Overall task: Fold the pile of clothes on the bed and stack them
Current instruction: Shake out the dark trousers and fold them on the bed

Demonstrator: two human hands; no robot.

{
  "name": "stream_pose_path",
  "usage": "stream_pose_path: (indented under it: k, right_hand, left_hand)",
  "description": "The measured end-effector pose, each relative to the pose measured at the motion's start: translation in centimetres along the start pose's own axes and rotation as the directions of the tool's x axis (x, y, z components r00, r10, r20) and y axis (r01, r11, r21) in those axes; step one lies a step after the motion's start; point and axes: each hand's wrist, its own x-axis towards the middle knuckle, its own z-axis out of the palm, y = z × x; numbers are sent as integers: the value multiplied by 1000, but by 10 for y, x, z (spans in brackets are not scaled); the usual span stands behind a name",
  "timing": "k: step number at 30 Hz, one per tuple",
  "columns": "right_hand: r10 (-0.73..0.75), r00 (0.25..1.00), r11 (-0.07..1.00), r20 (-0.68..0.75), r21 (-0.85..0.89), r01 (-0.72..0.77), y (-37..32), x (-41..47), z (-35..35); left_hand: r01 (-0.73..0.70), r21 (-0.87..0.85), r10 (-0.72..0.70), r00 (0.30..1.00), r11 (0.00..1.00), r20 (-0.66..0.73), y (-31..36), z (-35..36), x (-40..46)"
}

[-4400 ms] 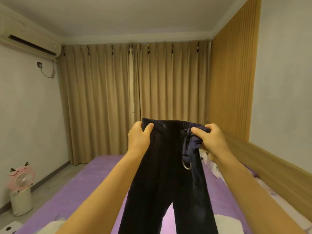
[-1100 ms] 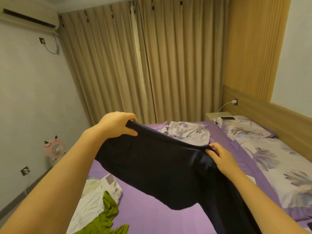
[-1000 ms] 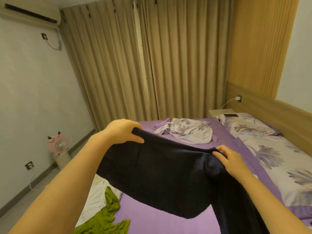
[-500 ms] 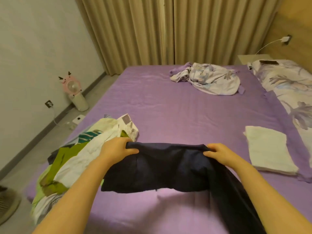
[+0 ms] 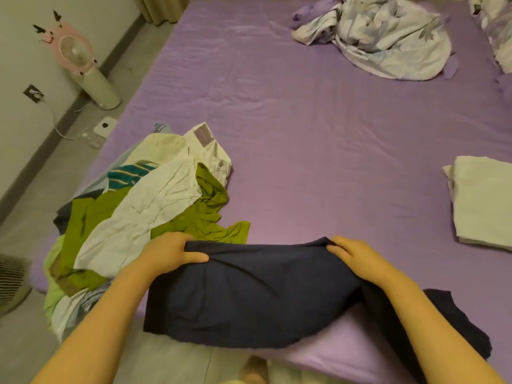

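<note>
At the near edge of the bed (image 5: 304,128), dark navy trousers (image 5: 249,295) lie doubled over, their upper fold stretched between both hands and their lower part draping off the mattress edge toward the floor. The left hand (image 5: 169,254) pinches the left end of the fold, thumb on top and fingers curled under the cloth. The right hand (image 5: 357,259) grips the right end likewise, with a trouser leg trailing beneath the right forearm. To the left, touching the left hand, sits the unfolded pile of clothes (image 5: 144,212) in green, white and striped fabrics. A folded white garment (image 5: 484,200) rests well apart at the right edge. A crumpled floral quilt (image 5: 388,37) lies at the far side. A pink fan (image 5: 80,62) stands on the floor.
</note>
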Motion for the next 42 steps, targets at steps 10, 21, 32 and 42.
stream_pose_path:
  k: [10, 21, 32, 42]
  right_hand:
    - [212, 977, 930, -33, -301, -212, 17, 170, 61]
    - [113, 931, 913, -346, -335, -235, 29, 243, 82]
    - [273, 962, 959, 12, -88, -271, 130, 143, 28]
    - [365, 931, 931, 24, -32, -364, 231, 32, -24]
  left_hand:
    - [152, 380, -115, 986, 913, -117, -47, 65, 169]
    - [-238, 331, 325, 915, 913, -239, 47, 130, 213]
    - [-329, 342, 301, 944, 880, 135, 132, 197, 218]
    - [-466, 194, 497, 852, 863, -165, 259, 196, 197]
